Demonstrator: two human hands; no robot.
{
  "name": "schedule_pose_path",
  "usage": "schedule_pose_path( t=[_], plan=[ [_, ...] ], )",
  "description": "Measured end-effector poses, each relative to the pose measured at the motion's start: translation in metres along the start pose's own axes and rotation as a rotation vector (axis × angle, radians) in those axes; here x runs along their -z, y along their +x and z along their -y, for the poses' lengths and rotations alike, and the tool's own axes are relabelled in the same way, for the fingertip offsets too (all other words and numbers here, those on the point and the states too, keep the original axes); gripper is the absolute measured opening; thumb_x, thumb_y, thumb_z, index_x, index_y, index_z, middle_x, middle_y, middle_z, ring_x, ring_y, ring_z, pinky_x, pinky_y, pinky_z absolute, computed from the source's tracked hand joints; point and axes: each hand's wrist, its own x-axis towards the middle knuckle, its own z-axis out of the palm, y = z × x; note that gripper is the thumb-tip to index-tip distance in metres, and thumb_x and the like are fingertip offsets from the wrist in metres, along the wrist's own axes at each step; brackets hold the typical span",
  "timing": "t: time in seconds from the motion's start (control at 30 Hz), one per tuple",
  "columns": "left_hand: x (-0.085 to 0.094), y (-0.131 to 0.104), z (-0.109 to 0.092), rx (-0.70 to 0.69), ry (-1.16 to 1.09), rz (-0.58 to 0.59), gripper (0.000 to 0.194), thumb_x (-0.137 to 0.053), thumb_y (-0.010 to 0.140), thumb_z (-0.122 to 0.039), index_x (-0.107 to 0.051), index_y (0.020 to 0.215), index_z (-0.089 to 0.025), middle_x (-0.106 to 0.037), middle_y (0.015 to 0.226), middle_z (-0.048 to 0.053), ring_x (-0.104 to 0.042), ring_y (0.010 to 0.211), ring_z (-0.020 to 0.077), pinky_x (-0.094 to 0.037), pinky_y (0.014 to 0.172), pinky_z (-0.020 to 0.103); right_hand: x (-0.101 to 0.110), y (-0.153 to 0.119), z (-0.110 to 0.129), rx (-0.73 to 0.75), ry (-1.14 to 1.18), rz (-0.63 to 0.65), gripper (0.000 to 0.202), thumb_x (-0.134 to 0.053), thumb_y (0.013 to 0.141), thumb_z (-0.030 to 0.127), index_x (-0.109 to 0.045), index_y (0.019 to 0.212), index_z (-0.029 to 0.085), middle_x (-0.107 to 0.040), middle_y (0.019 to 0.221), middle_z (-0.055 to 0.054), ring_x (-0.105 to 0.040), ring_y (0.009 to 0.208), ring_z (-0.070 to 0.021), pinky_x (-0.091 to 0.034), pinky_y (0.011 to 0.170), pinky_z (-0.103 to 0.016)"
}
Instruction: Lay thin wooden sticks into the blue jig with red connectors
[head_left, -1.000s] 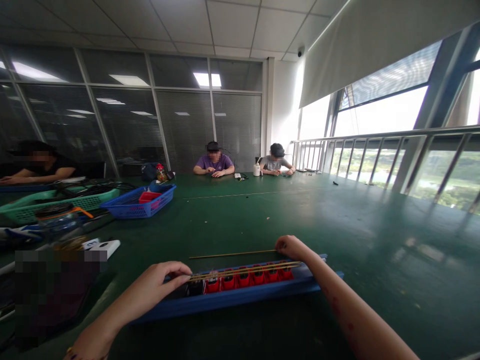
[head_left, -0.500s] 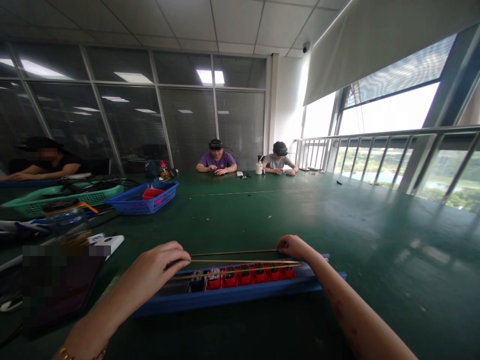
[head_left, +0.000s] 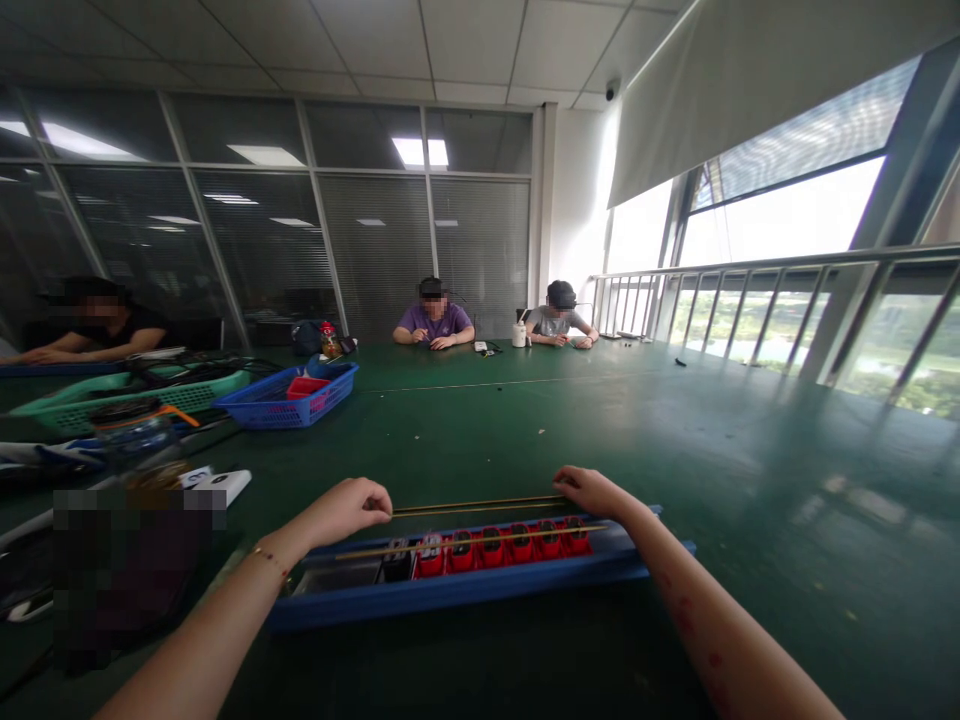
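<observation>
A long blue tray point(head_left: 465, 598) lies in front of me, holding a row of several small red boxes point(head_left: 491, 561) with dark contents and a black box point(head_left: 396, 570) at their left. One thin yellowish stick point(head_left: 480, 542) lies lengthwise over the boxes. Just beyond the tray's far edge run two more thin sticks point(head_left: 472, 507), close together. My left hand point(head_left: 358, 503) pinches them at the left end, its fingertips partly hidden. At the right end my right hand point(head_left: 586, 489) is closed with its fingertips on the sticks.
A blue basket point(head_left: 289, 412) with a red container point(head_left: 306, 387) stands left of centre, near a green basket point(head_left: 67, 408) of cables. A lidded jar point(head_left: 135, 435) and a white device point(head_left: 232, 487) lie nearer. Co-workers sit across the green table point(head_left: 487, 450).
My left hand has moved slightly away from me, bringing its stick from above the tray to beside the far stick. My right hand has stayed nearly in place.
</observation>
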Motion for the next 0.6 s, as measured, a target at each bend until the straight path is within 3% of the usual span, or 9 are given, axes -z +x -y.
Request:
schedule_pose_path(
  t=[0.13,0.3,0.4,0.6],
  plan=[
    [-0.017,0.016,0.006,0.024,0.000,0.031,0.019,-0.056,0.066,-0.036,-0.064,0.071,-0.019,-0.067,0.071,0.001,-0.060,0.067,0.0168,-0.041,0.059,0.022,0.001,0.002,0.003,0.036,-0.063,0.076,0.028,-0.062,0.065,0.038,-0.066,0.087,0.022,-0.066,0.080,-0.002,-0.059,0.071,-0.0156,-0.042,0.059,-0.021],
    [-0.021,0.020,0.000,0.027,-0.004,-0.002,0.022,-0.053,0.070,-0.037,-0.063,0.076,-0.019,-0.067,0.077,0.002,-0.060,0.073,0.0171,-0.041,0.063,0.022,0.000,0.003,0.004,0.018,-0.105,0.039,0.018,-0.056,0.068,0.026,-0.067,0.082,0.022,-0.066,0.082,-0.002,-0.059,0.075,-0.0158,-0.041,0.064,-0.022],
    [-0.009,0.008,-0.021,0.002,-0.023,-0.025,0.027,-0.045,0.076,-0.040,-0.062,0.081,-0.020,-0.066,0.080,0.001,-0.060,0.075,0.0159,-0.041,0.064,0.021,0.000,0.002,0.005,0.010,-0.116,0.033,0.017,-0.055,0.069,0.024,-0.067,0.081,0.022,-0.066,0.081,-0.002,-0.059,0.075,-0.0159,-0.041,0.064,-0.022],
    [0.013,-0.035,-0.085,-0.151,0.069,0.010,0.026,-0.047,0.077,-0.045,-0.063,0.078,-0.025,-0.062,0.077,-0.001,-0.057,0.071,0.0160,-0.037,0.059,0.021,0.003,-0.002,0.007,0.005,-0.120,0.036,0.019,-0.053,0.070,0.023,-0.067,0.083,0.023,-0.067,0.083,-0.002,-0.059,0.076,-0.0163,-0.041,0.065,-0.022]
  ],
)
